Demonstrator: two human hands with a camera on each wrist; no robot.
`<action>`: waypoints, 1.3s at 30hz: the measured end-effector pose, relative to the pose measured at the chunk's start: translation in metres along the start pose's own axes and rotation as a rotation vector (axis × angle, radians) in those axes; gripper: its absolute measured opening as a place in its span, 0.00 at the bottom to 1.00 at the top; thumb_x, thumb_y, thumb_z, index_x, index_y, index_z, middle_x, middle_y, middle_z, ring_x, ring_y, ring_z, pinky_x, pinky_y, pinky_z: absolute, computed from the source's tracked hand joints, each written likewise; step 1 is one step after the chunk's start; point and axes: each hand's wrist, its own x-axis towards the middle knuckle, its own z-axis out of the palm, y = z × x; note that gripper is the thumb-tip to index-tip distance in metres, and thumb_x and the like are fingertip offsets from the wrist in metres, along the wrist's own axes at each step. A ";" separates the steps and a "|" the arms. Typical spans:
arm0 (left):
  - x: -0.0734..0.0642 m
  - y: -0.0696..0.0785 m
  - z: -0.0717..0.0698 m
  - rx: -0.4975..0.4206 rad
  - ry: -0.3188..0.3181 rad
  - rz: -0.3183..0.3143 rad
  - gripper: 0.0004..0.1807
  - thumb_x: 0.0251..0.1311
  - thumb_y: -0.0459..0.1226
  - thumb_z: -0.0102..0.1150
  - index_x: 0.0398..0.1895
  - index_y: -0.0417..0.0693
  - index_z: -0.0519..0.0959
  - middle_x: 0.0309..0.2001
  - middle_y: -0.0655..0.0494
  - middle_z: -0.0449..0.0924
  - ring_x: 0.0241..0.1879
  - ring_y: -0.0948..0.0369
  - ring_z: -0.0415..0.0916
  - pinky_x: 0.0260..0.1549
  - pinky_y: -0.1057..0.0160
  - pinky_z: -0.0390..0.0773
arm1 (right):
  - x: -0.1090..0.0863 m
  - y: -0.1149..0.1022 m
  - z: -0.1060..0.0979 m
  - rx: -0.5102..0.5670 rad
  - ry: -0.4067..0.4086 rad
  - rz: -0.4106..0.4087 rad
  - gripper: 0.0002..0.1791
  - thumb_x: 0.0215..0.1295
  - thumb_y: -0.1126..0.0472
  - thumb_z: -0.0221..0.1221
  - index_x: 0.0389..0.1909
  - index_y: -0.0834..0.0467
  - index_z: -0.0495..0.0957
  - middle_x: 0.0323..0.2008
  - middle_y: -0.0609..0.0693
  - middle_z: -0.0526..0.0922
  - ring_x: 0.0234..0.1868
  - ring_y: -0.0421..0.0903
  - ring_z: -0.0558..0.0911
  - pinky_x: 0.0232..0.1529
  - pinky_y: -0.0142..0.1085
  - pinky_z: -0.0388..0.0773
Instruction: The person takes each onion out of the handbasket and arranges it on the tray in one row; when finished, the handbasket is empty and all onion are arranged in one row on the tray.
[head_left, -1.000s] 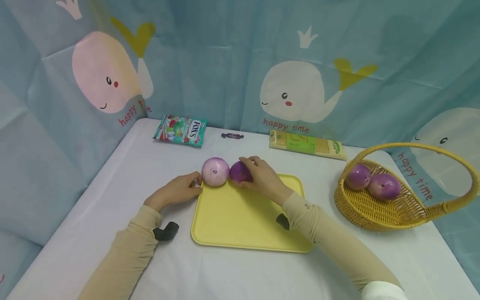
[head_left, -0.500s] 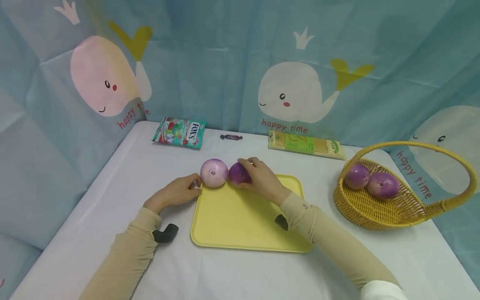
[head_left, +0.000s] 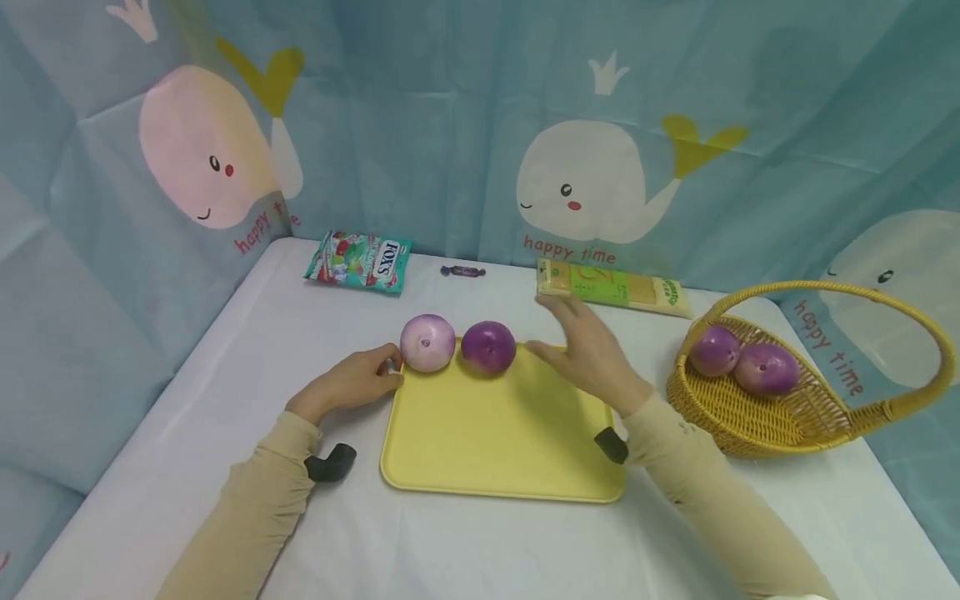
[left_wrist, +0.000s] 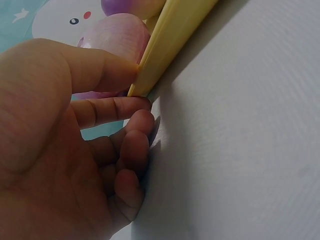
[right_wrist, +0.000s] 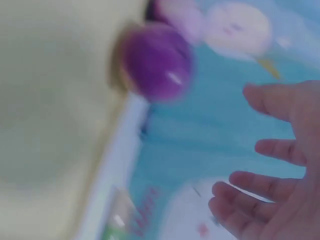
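Observation:
On the far edge of a yellow tray [head_left: 502,442] sit two purple onions side by side. The left onion [head_left: 427,342] is pale pink; the right onion [head_left: 488,347] is deep purple, and a small gap parts them. My left hand [head_left: 351,385] is at the tray's far left corner. In the left wrist view its thumb [left_wrist: 107,74] and forefinger pinch the tray's rim [left_wrist: 165,47], the other fingers loosely bent on the cloth. Over the tray's far right part, my right hand [head_left: 592,354] is spread and holds nothing. The right wrist view is blurred but shows the dark onion [right_wrist: 157,62] apart from the fingers.
A wicker basket [head_left: 731,433] with a tall handle stands at the right, holding two more purple onions [head_left: 767,370]. Along the back lie a candy bag [head_left: 360,262], a wrapped candy [head_left: 462,272] and a long noodle packet [head_left: 615,287]. A whale-print curtain hangs behind.
My right hand has let go of the dark onion and moved right, away from it. That onion now stands slightly apart from the pale one. My left hand has stayed in place.

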 end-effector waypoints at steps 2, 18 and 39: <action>0.000 0.000 0.000 -0.001 0.003 0.003 0.11 0.62 0.41 0.51 0.46 0.48 0.71 0.29 0.53 0.70 0.30 0.59 0.67 0.30 0.62 0.65 | -0.015 0.008 -0.022 0.000 0.125 0.018 0.28 0.61 0.56 0.65 0.60 0.61 0.73 0.56 0.62 0.79 0.52 0.58 0.81 0.50 0.52 0.78; 0.000 -0.003 -0.002 -0.003 0.010 0.010 0.10 0.62 0.40 0.52 0.45 0.47 0.71 0.29 0.53 0.70 0.30 0.59 0.67 0.29 0.62 0.65 | -0.099 0.135 -0.109 -0.227 -0.140 0.477 0.33 0.68 0.53 0.54 0.66 0.69 0.61 0.59 0.79 0.64 0.54 0.77 0.69 0.47 0.68 0.69; -0.002 0.001 0.000 -0.021 0.000 -0.001 0.12 0.62 0.41 0.51 0.46 0.47 0.71 0.28 0.53 0.68 0.29 0.59 0.65 0.28 0.62 0.63 | -0.102 0.151 -0.095 -0.284 -0.199 0.421 0.35 0.55 0.59 0.67 0.60 0.71 0.65 0.53 0.82 0.68 0.50 0.78 0.69 0.52 0.68 0.64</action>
